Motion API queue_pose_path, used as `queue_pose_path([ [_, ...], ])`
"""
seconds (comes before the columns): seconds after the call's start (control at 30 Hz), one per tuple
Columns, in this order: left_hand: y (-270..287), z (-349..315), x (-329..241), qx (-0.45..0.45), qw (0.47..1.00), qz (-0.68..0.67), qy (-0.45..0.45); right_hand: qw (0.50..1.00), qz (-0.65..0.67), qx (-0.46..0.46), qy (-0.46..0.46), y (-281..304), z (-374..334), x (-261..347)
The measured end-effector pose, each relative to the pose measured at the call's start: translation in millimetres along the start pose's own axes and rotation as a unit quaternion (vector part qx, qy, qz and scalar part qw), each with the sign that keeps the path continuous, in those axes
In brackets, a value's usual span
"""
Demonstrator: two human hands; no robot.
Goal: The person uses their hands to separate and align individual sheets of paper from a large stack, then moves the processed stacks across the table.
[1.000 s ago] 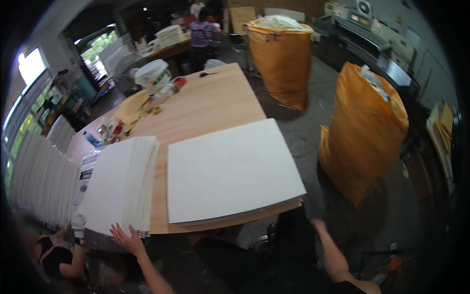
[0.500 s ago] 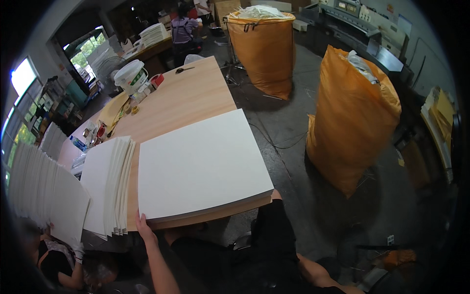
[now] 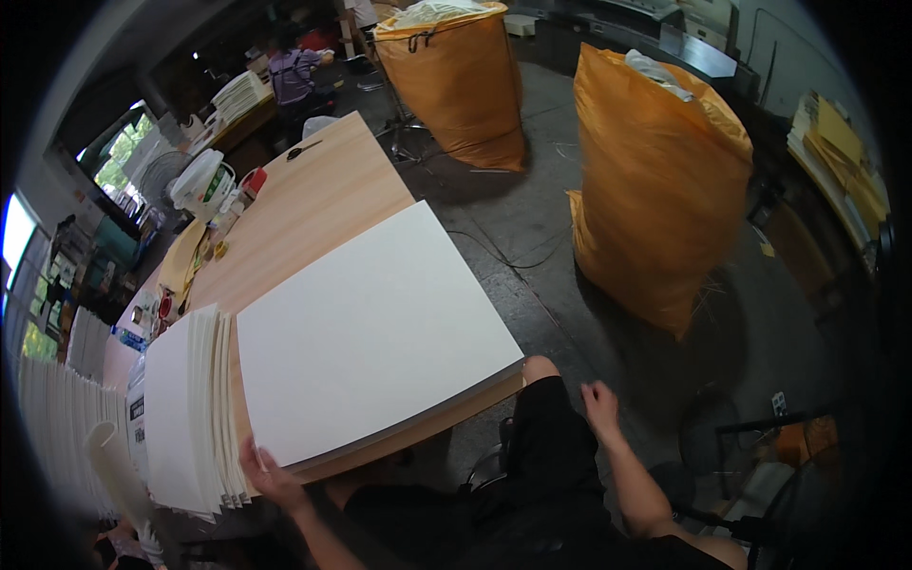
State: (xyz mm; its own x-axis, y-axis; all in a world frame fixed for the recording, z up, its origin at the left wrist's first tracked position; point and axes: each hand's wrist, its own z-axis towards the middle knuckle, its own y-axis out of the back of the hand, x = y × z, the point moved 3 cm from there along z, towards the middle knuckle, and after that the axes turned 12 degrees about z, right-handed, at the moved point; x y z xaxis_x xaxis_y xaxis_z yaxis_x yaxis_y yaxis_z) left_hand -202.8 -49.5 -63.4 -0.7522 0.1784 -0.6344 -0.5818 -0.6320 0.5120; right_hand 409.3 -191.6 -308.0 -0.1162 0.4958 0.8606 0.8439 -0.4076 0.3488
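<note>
A large stack of white sheets [image 3: 370, 323] lies on the wooden table, its front right corner close to my knee. My left hand [image 3: 274, 480] is at the stack's near left corner, fingers extended against the edge and not wrapped round it. To its left, a fanned row of white sheets [image 3: 176, 408] stands in loose bundles. My right hand [image 3: 598, 410] is in the air to the right of my knee, fingers curled in, with nothing visible in them.
Tall orange sacks [image 3: 655, 190] stand right of the table [image 3: 313, 204]. Scissors [image 3: 304, 150], a white bucket [image 3: 201, 182] and tape rolls are on the tabletop. At lower left, a co-worker's gloved hand [image 3: 150, 544] is beside a curled sheet [image 3: 114, 456]. Another person sits far off.
My right hand has come into sight beside my knee. My left hand stays at the stack's corner. The view has shifted, and the co-worker's sheet at lower left now curls.
</note>
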Motion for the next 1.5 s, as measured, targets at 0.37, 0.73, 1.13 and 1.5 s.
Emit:
queue_pose_path([
  [0.37, -129, -2, -203, 0.35, 0.826, 0.064, -0.437, 0.928, 0.328, 0.021, 0.174, -115, -39, 273],
  [0.73, -145, 17, -223, 0.373, 0.849, 0.052, -0.371, 0.961, 0.09, 0.053, 0.257, -71, -17, 271],
  [1.13, -166, 19, -195, 0.39, 0.883, -0.168, -0.201, 0.896, -0.085, -0.037, 0.434, -84, -68, 390],
  [1.5, -161, 20, -196, 0.401, 0.867, -0.185, -0.232, 0.852, 0.443, 0.247, 0.127, -89, -32, 375],
])
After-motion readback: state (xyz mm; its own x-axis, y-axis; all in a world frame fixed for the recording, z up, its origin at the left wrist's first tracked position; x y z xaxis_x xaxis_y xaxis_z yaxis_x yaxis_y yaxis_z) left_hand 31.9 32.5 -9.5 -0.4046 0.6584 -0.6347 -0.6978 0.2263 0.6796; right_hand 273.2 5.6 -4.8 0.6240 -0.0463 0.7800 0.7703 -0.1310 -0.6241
